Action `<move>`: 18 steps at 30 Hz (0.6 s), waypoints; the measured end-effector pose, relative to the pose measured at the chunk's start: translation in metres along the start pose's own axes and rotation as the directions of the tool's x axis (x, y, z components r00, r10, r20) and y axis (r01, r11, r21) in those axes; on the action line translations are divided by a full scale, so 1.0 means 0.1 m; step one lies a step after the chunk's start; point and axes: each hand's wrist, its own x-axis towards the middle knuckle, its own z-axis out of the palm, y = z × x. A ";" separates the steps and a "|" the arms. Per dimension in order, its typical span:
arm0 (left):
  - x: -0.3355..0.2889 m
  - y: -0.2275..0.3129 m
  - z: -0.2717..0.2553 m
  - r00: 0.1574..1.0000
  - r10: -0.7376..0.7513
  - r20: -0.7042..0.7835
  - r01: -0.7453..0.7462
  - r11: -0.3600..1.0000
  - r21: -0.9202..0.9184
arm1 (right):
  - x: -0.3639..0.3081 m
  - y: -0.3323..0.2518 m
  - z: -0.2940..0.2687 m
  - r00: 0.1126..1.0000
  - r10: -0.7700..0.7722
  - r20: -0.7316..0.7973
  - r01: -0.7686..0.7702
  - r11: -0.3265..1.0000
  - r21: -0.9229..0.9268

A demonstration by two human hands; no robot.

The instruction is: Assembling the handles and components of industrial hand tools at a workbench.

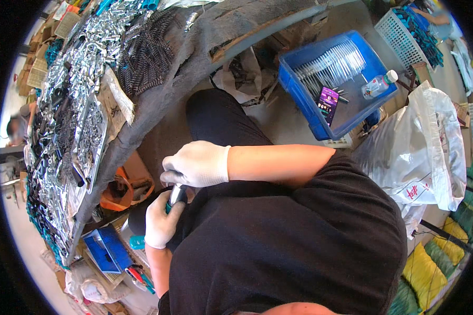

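Note:
My left hand [162, 223], in a white knit glove, is closed around a short shiny metal cylinder [176, 194] with dark and teal parts on it. My right hand [198, 164], gloved the same way, is held over the cylinder's upper end. Its fingers are curled and closed, and what lies between them is hidden. Both hands are close together above my lap, beside the front edge of the workbench. On the bench lie a heap of silver metal fittings [97, 50] and a pile of dark coil springs [150, 55].
At the right stands a blue bin [312, 118] with thin silver rods, a phone and a capped bottle. Beside it are a large white sack [420, 152] and a white basket [397, 39]. An orange bag [118, 194] and a small blue box [108, 249] sit near the bench.

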 end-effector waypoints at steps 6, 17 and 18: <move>0.01 -0.02 -0.03 0.998 -0.060 -0.010 0.060 0.998 -0.022 | -0.02 -0.03 -0.07 0.999 0.022 0.037 -0.024 0.997 0.073; 0.06 0.06 -0.07 0.999 -0.048 0.009 0.048 0.998 0.051 | -0.07 0.06 -0.08 0.993 -0.111 -0.052 0.114 0.991 0.064; 0.06 0.05 -0.07 0.999 -0.050 0.010 0.050 0.998 0.050 | -0.09 0.08 -0.06 0.932 -0.297 -0.207 0.313 0.949 0.047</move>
